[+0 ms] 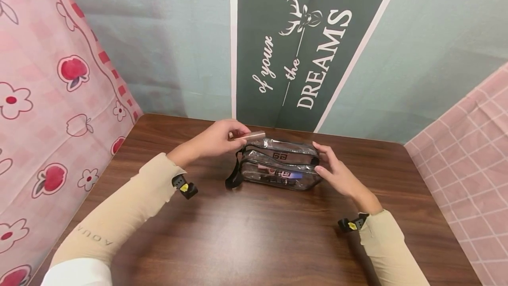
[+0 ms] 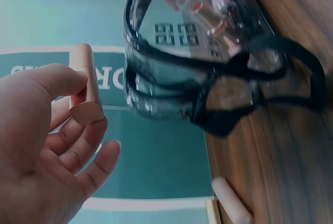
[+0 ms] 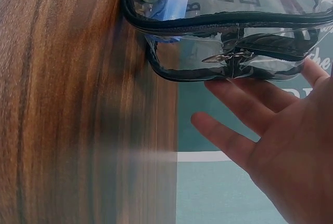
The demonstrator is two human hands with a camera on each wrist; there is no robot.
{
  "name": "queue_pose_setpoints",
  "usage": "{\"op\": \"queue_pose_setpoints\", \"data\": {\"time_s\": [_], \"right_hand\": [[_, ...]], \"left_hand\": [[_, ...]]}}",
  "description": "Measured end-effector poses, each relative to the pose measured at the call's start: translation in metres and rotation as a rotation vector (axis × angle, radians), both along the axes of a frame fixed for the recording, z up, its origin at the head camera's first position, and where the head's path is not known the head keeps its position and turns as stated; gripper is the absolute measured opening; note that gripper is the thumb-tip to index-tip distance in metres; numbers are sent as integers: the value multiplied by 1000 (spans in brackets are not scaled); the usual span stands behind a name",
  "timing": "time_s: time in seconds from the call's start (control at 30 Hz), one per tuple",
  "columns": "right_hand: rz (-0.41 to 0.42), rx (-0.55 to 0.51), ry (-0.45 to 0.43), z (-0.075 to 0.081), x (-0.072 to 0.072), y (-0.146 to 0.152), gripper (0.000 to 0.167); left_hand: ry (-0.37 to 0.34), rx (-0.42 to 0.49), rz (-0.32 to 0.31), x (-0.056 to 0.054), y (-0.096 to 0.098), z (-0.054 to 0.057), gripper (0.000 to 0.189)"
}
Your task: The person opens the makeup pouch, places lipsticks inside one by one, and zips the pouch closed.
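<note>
A clear pouch with black trim, zips and a square black logo stands on the wooden table. My left hand pinches a pinkish-beige lipstick-like tube between thumb and fingers, at the pouch's upper left corner. At the pouch's right end, my right hand holds it, thumb at the near side and fingers at the far side. A metal zip pull shows close to those fingers. Through the clear wall I see a pink tube with a gold band and a blue-purple item.
A black wrist strap hangs from the pouch's left end. Behind the pouch, a beige tube lies on the table beside a partly visible yellowish piece. Printed cloths surround the table at the back and sides.
</note>
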State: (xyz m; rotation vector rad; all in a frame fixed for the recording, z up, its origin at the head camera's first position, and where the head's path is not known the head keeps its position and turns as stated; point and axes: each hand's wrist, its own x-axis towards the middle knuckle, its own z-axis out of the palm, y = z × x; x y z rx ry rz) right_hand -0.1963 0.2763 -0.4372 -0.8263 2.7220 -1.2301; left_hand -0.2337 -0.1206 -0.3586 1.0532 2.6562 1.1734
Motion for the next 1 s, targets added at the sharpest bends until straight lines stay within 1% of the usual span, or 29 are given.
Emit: {"op": "queue_pose_setpoints", "data": {"time_s": [0.13,0.3,0.37,0.47,0.6,0.7,0.8,1.0], "right_hand": [[1,1,-4,1,0,-1,67],[-3,8,-11,2,0,-1,67],[-5,9,-14,2,0,-1,67],[-8,4,-22,2,1,-2,67],[-5,-9,-32,3,1,-2,67],[-2,-12,-32,4,1,-2,67],[-2,-10,-32,4,0,-2,67],[1,-15,-29,4,-2,-2,67]], "left_hand": [[15,-27,-27,-1,13,1,17],[-6,-68,-38,-1,29,4,22],[1,-82,-48,-1,36,5,23],[33,-110,-66,-1,46,7,24],[38,-146,-86,0,59,10,26],[44,-155,-106,1,66,11,26],[67,-158,-124,0,73,12,26],[74,-185,-124,-1,85,15,26]]}}
